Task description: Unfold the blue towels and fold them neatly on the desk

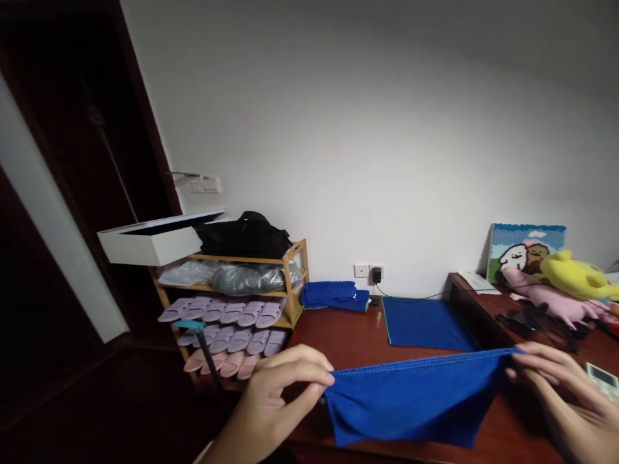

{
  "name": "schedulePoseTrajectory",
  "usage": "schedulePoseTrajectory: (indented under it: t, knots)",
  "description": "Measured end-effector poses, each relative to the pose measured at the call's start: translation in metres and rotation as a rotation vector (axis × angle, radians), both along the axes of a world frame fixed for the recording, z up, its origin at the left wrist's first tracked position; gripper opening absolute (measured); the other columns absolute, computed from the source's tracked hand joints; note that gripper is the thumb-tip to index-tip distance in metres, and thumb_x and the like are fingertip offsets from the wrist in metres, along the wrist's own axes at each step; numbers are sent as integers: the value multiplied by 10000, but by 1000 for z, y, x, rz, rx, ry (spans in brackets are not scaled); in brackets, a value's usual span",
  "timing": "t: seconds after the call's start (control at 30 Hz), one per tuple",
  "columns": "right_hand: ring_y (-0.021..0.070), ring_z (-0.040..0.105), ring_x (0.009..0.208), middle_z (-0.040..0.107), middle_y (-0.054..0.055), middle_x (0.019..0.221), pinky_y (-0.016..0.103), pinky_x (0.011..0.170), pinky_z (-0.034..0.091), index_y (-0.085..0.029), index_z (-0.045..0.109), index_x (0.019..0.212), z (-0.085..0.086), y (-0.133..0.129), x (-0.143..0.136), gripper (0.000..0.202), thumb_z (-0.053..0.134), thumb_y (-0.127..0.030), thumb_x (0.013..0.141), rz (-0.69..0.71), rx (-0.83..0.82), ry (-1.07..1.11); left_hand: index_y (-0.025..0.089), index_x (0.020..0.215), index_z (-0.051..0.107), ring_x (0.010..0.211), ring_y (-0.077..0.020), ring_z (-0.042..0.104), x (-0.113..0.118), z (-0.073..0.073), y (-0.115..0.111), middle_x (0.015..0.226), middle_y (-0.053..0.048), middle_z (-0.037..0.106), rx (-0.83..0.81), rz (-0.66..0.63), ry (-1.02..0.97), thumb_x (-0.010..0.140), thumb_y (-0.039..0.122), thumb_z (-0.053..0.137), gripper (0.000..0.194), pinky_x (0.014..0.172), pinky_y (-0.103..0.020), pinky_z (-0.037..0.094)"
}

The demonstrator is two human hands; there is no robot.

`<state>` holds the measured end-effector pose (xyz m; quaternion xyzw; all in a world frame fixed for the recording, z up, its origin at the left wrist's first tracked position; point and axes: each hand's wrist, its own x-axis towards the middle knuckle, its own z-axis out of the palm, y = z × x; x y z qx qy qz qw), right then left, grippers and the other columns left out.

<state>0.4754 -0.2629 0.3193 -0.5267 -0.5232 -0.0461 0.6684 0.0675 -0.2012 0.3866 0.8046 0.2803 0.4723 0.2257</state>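
Note:
A blue cloth (411, 399) hangs stretched between my two hands above the reddish-brown table (333, 332). My left hand (285, 393) pinches its upper left corner between thumb and fingers. At the upper right corner, my right hand (556, 386) is closed on the same cloth. Its top edge runs nearly straight and the lower part droops. Behind it, another blue cloth (428, 322) lies flat on the table. Folded blue cloths (333, 295) are stacked at the table's back left, by the wall.
Left of the table stands a wooden shoe rack (293, 283) with slippers, a black bag (244, 235) and a white box (152, 245). On the raised surface at right are plush toys (570, 277), a picture (527, 248) and a remote (602, 380). A black plug (376, 275) sits in the wall.

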Motion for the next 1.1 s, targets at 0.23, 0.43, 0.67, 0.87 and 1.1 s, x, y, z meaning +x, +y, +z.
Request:
schedulePoseTrajectory:
  t: [0.23,0.43,0.67,0.87,1.1]
  knots:
    - [237,667,1017,720,66,1074,364,916,553,-276,772,912,-6,106,-15,242,664,-490,878,125,-46,-29,232,837,766,875,-207,701,3,-42,48,934,-57,722,-186,101,-160,890,365,681,166,747,-282,589]
    - [241,676,1096,756,100,1108,407,1045,502,-242,773,891,-67,265,-97,267,536,-367,893,361,-384,-74,196,777,753,753,-227,710,-16,-177,125,846,-53,710,-415,307,-228,784,521,708,328,625,-314,596]
    - [257,623,1270,691,121,1324,420,1120,462,-196,779,1056,-202,232,-167,355,478,-287,891,436,-651,-192,258,683,740,775,-244,730,-59,-328,144,767,-47,740,-471,612,80,721,453,624,230,759,-347,613]
    - [337,269,1532,396,24,1622,574,1251,215,-286,532,1485,-296,159,-122,588,356,-555,993,61,-1027,-521,280,706,749,792,-244,722,-79,-349,136,804,-39,733,-434,594,88,710,445,595,225,776,-342,601]
    - [236,114,1572,215,-58,1682,525,1278,96,-383,298,1582,-298,178,-73,592,246,-576,1025,82,-1122,-620,262,638,707,736,-215,709,-54,-352,125,797,-31,707,-484,531,143,711,448,621,218,740,-308,595]
